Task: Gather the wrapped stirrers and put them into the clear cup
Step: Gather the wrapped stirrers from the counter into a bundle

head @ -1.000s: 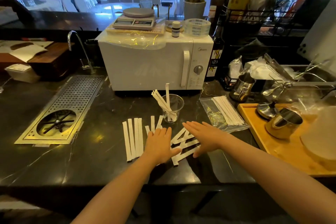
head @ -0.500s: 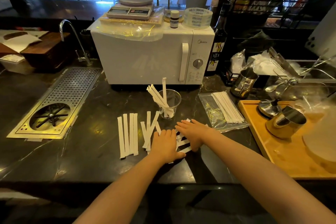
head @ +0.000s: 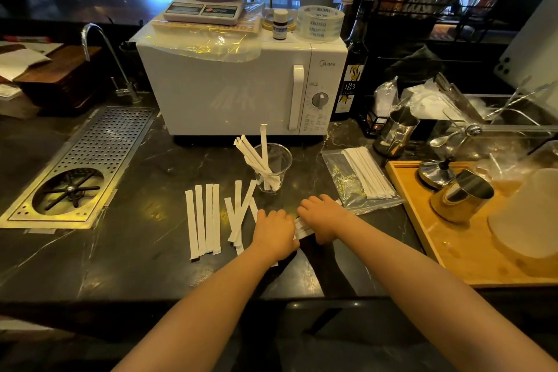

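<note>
A clear cup (head: 273, 166) stands on the dark counter in front of the microwave, with several white wrapped stirrers (head: 255, 154) leaning out of it. A row of wrapped stirrers (head: 203, 219) lies flat to the left, and a few crossed ones (head: 240, 214) lie beside it. My left hand (head: 276, 232) and my right hand (head: 321, 217) rest palm-down, close together, on a small bunch of stirrers (head: 303, 228) squeezed between them. Most of that bunch is hidden under the hands. Whether the fingers are closed around the bunch is hidden from me.
A white microwave (head: 241, 87) stands behind the cup. A plastic bag holding more stirrers (head: 362, 178) lies at the right, beside a wooden tray (head: 447, 254) with metal cups. A perforated metal drain plate (head: 81, 166) is set into the counter at the left.
Both hands have slid toward each other across the counter, pushing the scattered stirrers between them into a tight bunch. The gap between the hands has nearly closed.
</note>
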The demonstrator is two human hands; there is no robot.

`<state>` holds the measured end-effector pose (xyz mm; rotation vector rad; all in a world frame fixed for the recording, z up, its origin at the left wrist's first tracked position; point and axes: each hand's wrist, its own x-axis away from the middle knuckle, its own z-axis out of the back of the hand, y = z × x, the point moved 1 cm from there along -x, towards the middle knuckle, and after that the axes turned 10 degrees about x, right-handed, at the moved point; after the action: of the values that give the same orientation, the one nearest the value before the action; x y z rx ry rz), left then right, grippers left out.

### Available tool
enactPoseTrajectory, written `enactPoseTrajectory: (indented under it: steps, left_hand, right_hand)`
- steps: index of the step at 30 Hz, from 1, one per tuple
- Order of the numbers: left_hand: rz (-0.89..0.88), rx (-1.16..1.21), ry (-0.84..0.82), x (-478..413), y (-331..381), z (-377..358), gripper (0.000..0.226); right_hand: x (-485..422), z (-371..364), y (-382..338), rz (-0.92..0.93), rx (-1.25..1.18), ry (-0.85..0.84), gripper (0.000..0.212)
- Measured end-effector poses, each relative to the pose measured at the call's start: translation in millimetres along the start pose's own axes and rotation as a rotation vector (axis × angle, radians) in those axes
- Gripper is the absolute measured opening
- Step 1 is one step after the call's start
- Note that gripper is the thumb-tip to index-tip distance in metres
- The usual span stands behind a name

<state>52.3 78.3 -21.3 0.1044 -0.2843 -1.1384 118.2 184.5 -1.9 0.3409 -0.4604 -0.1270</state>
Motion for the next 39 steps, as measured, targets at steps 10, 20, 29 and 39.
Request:
enactPoseTrajectory:
  steps: [10,20,29,39]
  left_hand:
    - [-0.058,-0.019,-0.078,2,18,4,0.02]
    - [-0.154,-0.15,-0.115,12,28,1,0.022]
    - [-0.13,-0.084,-0.119,17,25,-6,0.021]
    - [0.14,0.528,-0.111,20,22,11,0.028]
  right_hand:
    - [14,-4,0,-0.039,-0.029,-0.032,0.035]
    - [23,-12,-8,-0.048,-0.037,-0.02,0.026]
    - [30,-19,-15,-0.064,-0.046,0.042,0.027]
    - [40,23,-23,-0.096,0.109,0.177,0.026]
